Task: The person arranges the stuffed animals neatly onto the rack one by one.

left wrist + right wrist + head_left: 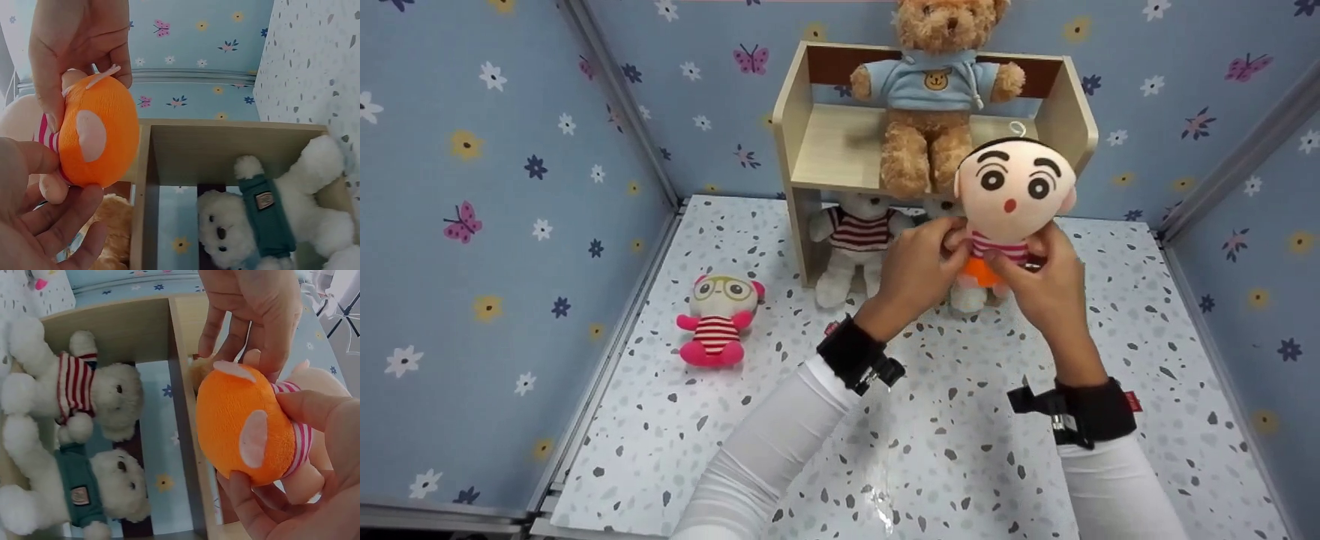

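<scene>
Both hands hold up a plush boy doll [1016,191] with a big round head, pink striped shirt and orange shorts, in front of a small wooden shelf [840,146]. My left hand [919,266] pinches the doll's side at the shirt. On the other side, my right hand [1046,277] grips its body with the thumb over the front. The wrist views show the orange shorts [104,132] from below, fingers around the waist. A brown teddy bear [930,142] in a light blue hoodie sits on the upper shelf, partly behind the doll.
In the lower compartment sit a white bear [859,232] in a striped shirt and another white bear [81,489] in green. A pink panda plush [718,319] with glasses lies on the speckled table [930,450] to the left. Patterned panels [495,247] enclose the table.
</scene>
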Available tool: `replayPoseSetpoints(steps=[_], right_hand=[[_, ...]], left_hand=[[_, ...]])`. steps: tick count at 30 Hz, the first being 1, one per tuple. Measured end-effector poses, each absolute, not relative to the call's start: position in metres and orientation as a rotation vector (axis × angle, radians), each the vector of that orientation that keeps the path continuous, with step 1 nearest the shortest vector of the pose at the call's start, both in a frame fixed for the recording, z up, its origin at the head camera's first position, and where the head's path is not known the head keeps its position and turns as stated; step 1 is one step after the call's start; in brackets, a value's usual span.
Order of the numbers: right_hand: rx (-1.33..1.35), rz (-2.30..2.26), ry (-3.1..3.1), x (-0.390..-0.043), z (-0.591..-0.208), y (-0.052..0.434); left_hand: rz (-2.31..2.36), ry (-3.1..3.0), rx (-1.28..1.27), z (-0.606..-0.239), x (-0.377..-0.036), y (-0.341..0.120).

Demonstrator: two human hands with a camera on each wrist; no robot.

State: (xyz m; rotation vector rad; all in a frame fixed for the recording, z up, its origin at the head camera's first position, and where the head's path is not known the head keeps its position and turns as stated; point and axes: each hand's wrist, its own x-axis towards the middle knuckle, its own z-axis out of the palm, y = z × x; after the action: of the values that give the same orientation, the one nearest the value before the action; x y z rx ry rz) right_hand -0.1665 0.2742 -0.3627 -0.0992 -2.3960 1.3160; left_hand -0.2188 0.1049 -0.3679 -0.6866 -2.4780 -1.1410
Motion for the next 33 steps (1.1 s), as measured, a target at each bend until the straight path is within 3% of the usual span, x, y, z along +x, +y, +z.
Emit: replayPoseSetpoints(steps=[12, 23, 33], right_hand=[[-0.17, 1.133, -2.382, -0.208, -0.318, 0.286], [-0.285, 0.855, -2.326, -0.245, -0.31, 0.29], [-0.378, 0.684, -2.452, -0.275, -0.31, 0.291]], left_hand=[[-1.017, -2.518, -0.663, -0.324, -0.256, 0.127], [-0.82, -2.513, -0.516, -0.314, -0.288, 0.158], [-0.686, -2.706, -0.539, -0.307, -0.31, 0.169]])
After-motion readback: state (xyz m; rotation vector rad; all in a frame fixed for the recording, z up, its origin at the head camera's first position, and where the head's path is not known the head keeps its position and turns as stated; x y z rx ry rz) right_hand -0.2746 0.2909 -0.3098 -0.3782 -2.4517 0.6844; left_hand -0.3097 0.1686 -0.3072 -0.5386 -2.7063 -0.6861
